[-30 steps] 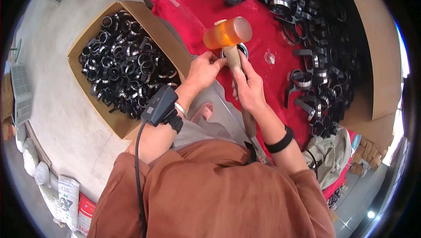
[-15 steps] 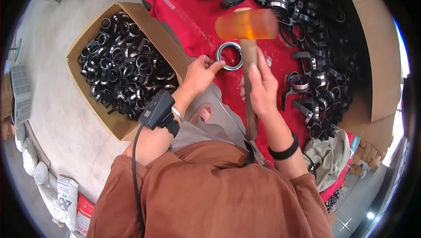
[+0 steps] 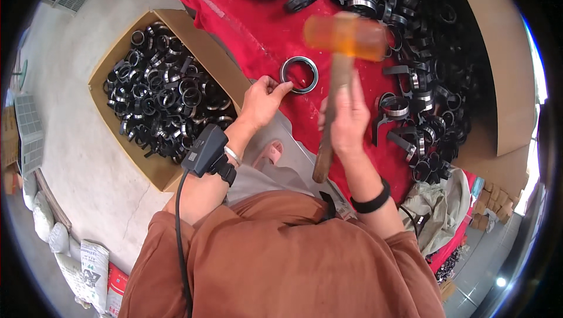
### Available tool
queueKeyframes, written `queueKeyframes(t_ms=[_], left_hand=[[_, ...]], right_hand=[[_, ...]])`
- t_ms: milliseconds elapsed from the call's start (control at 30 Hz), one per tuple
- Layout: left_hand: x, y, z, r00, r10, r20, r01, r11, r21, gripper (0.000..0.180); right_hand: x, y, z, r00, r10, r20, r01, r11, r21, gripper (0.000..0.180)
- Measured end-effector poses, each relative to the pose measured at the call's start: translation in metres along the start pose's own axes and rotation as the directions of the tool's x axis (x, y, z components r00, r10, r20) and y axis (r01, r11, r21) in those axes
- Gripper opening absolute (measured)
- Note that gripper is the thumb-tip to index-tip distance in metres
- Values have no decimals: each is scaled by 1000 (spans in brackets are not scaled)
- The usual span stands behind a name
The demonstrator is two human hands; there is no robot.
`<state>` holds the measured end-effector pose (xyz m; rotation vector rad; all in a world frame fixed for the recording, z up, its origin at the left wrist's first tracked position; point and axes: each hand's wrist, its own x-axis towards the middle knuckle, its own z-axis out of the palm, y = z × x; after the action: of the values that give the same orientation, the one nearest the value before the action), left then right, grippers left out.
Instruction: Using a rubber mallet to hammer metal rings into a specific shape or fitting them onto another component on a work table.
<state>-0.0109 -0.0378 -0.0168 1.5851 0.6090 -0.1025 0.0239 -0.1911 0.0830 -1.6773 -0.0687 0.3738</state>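
A round black-and-silver metal ring (image 3: 315,76) lies on the red cloth in front of me. My left hand (image 3: 261,102) is at the ring's lower left rim, thumb against the edge and fingers curled; the exact fingertip contact is partly hidden. Raised over the cloth to the right of the ring is a mallet (image 3: 335,92) with an amber, see-through head and a wooden handle. My right hand (image 3: 348,121) is wrapped round the handle. The mallet's head is blurred by motion.
Left of the table stands a cardboard box (image 3: 99,83) heaped with black ringed parts (image 3: 155,83). More such parts (image 3: 425,92) pile up at the right, beside another carton (image 3: 498,83). A few loose parts (image 3: 302,0) rest on the red cloth (image 3: 234,19) at the far side.
The mallet's head has shifted slightly right and its handle end has swung left, so it tilts more. The left hand stays by the ring; the whole view has shifted a little.
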Motion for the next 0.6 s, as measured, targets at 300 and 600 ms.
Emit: queueKeyframes(t_ms=[300,600], left_hand=[[1,-2,0,1000,11,-4,-11,1000,12,45],[-2,-2,-3,999,41,3,-41,999,20,50]], right_hand=[[0,18,-11,990,125,-60,-121,990,73,50],[-53,-7,-46,1000,-9,-29,2,970,-243,51]])
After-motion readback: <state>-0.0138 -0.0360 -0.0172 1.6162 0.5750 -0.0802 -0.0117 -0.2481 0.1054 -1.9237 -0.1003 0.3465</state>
